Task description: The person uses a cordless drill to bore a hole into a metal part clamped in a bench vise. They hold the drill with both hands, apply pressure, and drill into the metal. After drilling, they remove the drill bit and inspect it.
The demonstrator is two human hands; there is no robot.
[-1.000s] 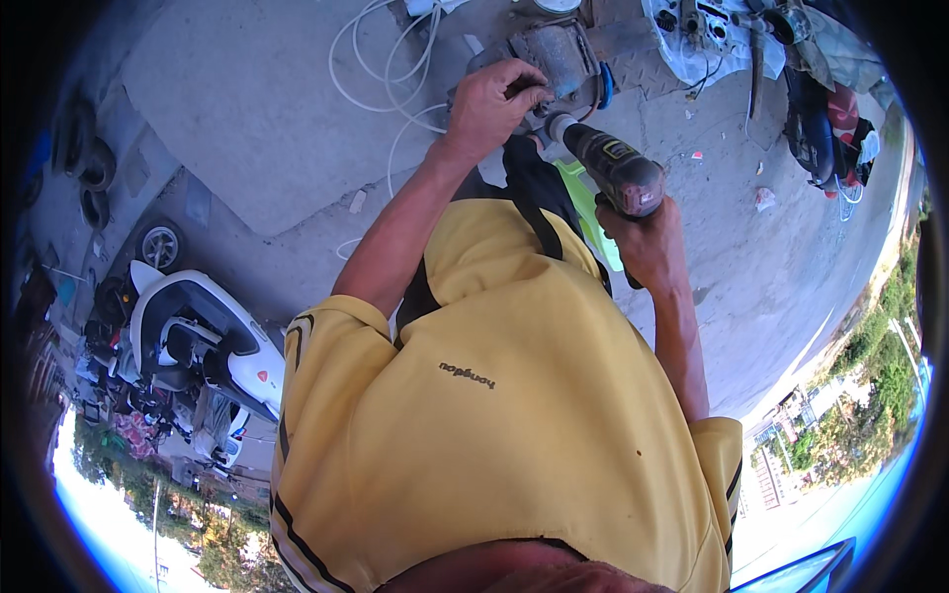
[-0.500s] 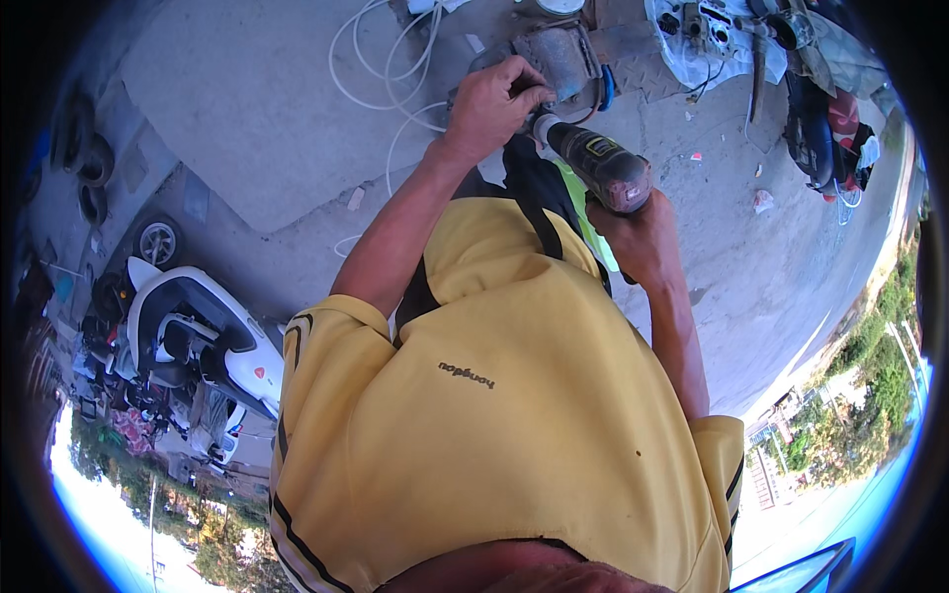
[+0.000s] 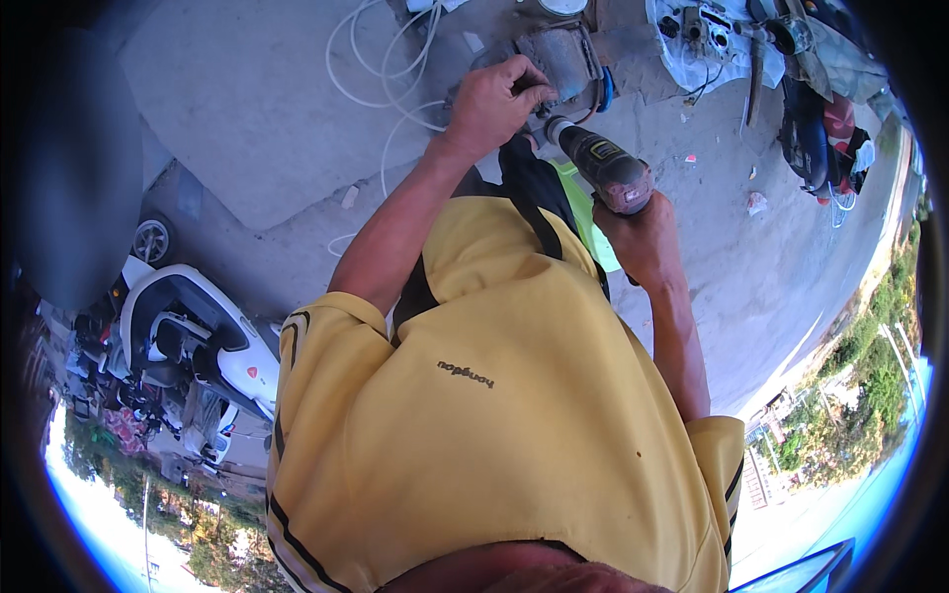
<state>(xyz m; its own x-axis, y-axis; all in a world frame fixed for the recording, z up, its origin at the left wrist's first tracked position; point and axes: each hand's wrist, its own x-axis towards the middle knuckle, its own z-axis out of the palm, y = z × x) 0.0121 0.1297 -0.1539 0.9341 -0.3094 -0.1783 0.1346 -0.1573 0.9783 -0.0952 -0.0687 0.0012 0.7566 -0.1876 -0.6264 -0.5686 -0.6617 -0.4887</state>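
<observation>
My right hand [image 3: 641, 235] is wrapped round the handle of a dark cordless impact wrench [image 3: 608, 170]. The tool's grey nose points up and left, toward a worn, greyish metal machine part [image 3: 556, 61] on the ground. My left hand [image 3: 496, 105] is closed in a pinch at the near left side of that part. Whatever lies between its thumb and fingers is too small or hidden to make out. A small gap shows between the wrench's nose and my left fingertips.
A loose white hose [image 3: 384, 69] coils on the concrete left of the part. At the upper right, dismantled engine parts [image 3: 710, 32] lie on a white sheet. A white scooter body [image 3: 203, 326] stands at the left, near a wheel [image 3: 152, 240]. A dark blurred shape [image 3: 74, 178] covers the left edge.
My right hand has drawn the impact wrench slightly right, away from my left fingers. My left hand stays almost still. A dark blurred shape has come in at the left.
</observation>
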